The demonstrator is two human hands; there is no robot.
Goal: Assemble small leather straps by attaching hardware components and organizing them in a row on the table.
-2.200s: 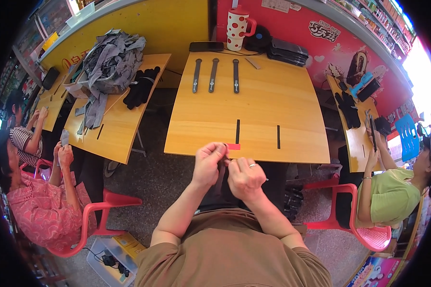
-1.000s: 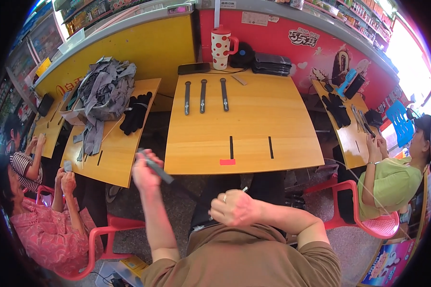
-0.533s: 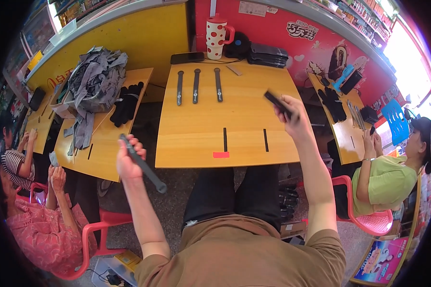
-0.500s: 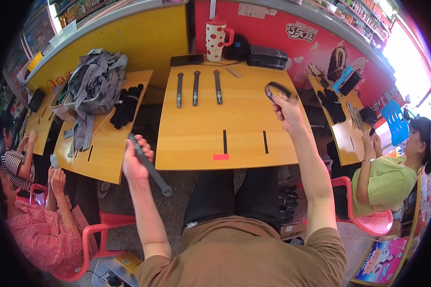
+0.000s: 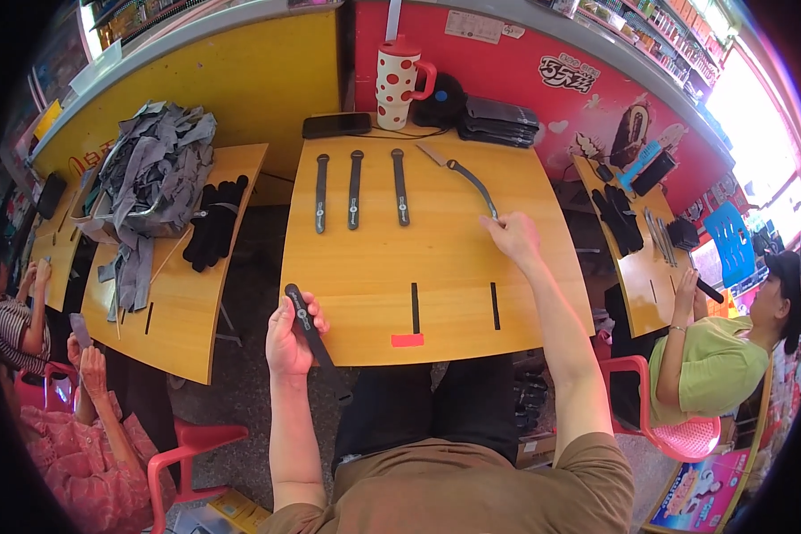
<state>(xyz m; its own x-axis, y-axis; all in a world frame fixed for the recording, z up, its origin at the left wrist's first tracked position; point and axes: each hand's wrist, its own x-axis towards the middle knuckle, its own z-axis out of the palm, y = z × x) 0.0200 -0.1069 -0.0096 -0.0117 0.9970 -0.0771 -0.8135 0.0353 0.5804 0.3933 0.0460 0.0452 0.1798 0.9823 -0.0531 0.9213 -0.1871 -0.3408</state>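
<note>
My left hand [image 5: 292,343] is closed on a dark cable strap [image 5: 305,322] with a rounded head, held slantwise over the table's front edge, its tail hanging below. I cannot tell whether more than one strap is in it. At the table's right side, my right hand [image 5: 514,238] pinches the near end of another dark strap [image 5: 477,184]. That strap bends toward the far side, its round head beside a thin brownish strip [image 5: 432,155]. Three similar straps lie side by side at the far left: one outermost [image 5: 321,191], one in the middle [image 5: 354,191], one further right [image 5: 400,189].
The wooden table [image 5: 365,258] bears two black line marks and a red patch [image 5: 408,340]. Behind stand a phone [image 5: 336,125], a red-dotted tumbler [image 5: 396,89] and stacked dark pouches [image 5: 500,122]. A heap of grey strips [image 5: 156,165] fills the left table. People sit both sides.
My right hand has come down and nearer, and its strap, looped before, is now stretched out toward the back. My left hand has moved right with its strap. The view has shifted slightly.
</note>
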